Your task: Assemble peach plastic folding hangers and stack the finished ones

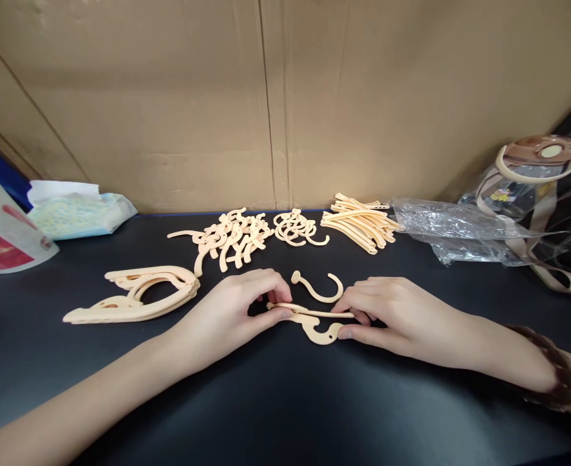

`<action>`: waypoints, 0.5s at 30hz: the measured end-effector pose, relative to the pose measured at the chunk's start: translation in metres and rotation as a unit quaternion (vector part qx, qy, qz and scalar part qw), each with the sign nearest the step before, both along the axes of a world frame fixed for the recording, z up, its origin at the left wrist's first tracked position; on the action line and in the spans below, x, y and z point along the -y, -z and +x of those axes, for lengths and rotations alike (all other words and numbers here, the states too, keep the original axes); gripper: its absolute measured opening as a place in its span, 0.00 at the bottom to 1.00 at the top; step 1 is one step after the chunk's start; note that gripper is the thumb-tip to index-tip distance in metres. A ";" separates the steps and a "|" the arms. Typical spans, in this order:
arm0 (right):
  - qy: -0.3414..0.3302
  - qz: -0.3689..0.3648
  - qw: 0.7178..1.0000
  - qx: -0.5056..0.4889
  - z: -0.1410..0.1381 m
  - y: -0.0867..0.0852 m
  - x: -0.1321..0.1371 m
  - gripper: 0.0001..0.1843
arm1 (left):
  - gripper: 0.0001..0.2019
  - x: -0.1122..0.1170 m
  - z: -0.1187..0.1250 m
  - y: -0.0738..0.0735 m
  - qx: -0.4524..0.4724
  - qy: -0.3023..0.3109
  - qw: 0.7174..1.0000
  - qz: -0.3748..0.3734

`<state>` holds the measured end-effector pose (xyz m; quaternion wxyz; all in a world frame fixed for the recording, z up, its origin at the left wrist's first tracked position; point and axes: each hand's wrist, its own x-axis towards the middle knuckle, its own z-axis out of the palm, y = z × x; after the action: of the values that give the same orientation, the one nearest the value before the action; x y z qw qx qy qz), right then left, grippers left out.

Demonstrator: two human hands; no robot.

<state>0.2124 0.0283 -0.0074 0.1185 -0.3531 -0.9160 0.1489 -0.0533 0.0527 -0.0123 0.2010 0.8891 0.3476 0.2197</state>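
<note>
On the black table, my left hand (239, 310) and my right hand (387, 314) pinch the two ends of a thin peach plastic hanger piece (314, 321), which lies flat between them. Its curved lower part shows below the straight bar. Just behind it lies a loose peach hook (319, 288), touched by neither hand. A stack of assembled peach hangers (134, 294) rests to the left of my left hand.
Along the back lie a pile of curved peach parts (229, 239), a small pile of hooks (297, 228) and a bundle of straight bars (360, 223). Clear plastic wrap (452, 230) and a water bottle (540, 175) stand at the right; packets (72, 210) at the left. A cardboard wall (285, 97) closes the back.
</note>
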 end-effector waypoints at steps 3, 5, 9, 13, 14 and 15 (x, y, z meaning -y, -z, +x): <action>0.002 -0.003 1.000 -0.004 0.000 -0.001 0.000 0.16 | 0.07 -0.002 0.000 -0.001 -0.001 -0.004 1.000 -0.025; 0.002 -0.004 1.000 -0.006 -0.001 -0.001 0.000 0.16 | 0.06 -0.002 0.000 -0.001 0.011 -0.005 0.999 -0.036; 0.004 0.049 0.999 -0.016 0.001 0.003 -0.001 0.14 | 0.06 -0.001 0.000 -0.001 0.023 -0.017 0.999 -0.031; 0.004 0.122 0.992 -0.033 0.003 0.005 0.000 0.14 | 0.06 0.000 -0.001 -0.003 0.002 0.022 1.000 -0.002; 0.000 0.134 0.990 -0.035 0.003 0.004 0.000 0.13 | 0.07 0.000 -0.002 -0.003 -0.004 0.033 0.999 0.007; -0.006 0.145 0.989 -0.036 0.003 0.004 0.000 0.13 | 0.08 0.001 -0.002 -0.003 -0.011 0.041 0.999 0.016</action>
<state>0.2151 0.0279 -0.0113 0.2001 -0.3209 -0.9253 0.0277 -0.0558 0.0519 -0.0090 0.1914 0.9081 0.3096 0.2068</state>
